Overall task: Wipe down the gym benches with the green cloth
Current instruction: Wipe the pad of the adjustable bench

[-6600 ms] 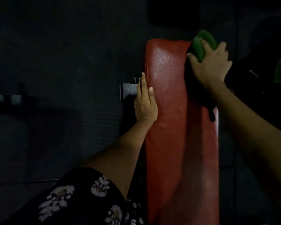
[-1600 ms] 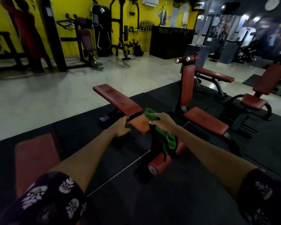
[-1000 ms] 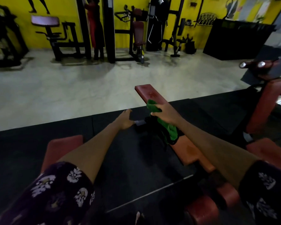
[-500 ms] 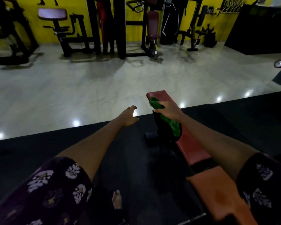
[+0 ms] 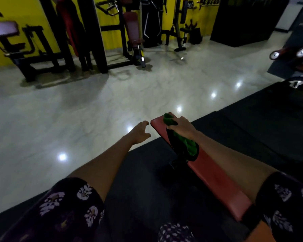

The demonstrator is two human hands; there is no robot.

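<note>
Your right hand (image 5: 181, 127) has its fingers gripping the green cloth (image 5: 170, 120) at the far end of the red bench pad (image 5: 215, 179), centre-right of frame. Left hand (image 5: 140, 132) hovers relaxed, open, just beside it. Looks like you're starting this bench, so I'd drag the cloth toward you.

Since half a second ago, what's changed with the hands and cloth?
The right hand slid the green cloth up to the far end of the red bench pad. The left hand stayed open in the air beside it, now nearer the pad's corner. Grip on the cloth unchanged.
</note>
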